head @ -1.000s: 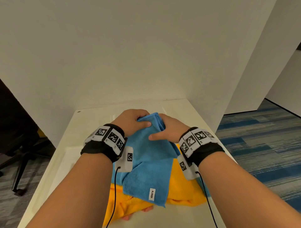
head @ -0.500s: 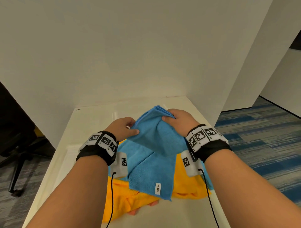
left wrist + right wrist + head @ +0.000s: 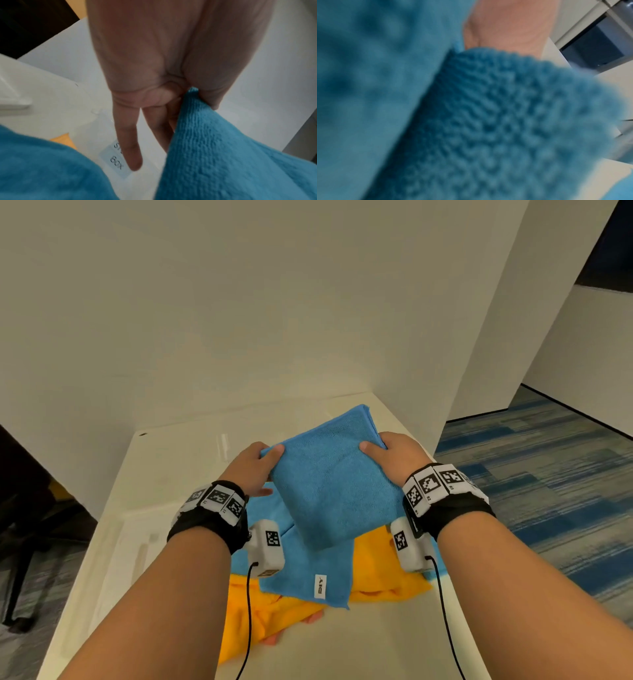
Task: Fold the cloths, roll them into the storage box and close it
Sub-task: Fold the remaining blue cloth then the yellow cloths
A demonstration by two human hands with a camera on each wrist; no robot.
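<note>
I'm holding the folded blue cloth (image 3: pixel 334 481), nubby microfibre and roughly square, above the table (image 3: pixel 164 474). My left hand (image 3: pixel 251 470) pinches its left corner, little finger straight; my right hand (image 3: pixel 394 458) pinches the right edge, thumb on top. Below: another blue cloth (image 3: pixel 315 573) over an orange cloth (image 3: pixel 380 563). Clear storage box (image 3: pixel 106 136) under my left hand, contents unclear.
</note>
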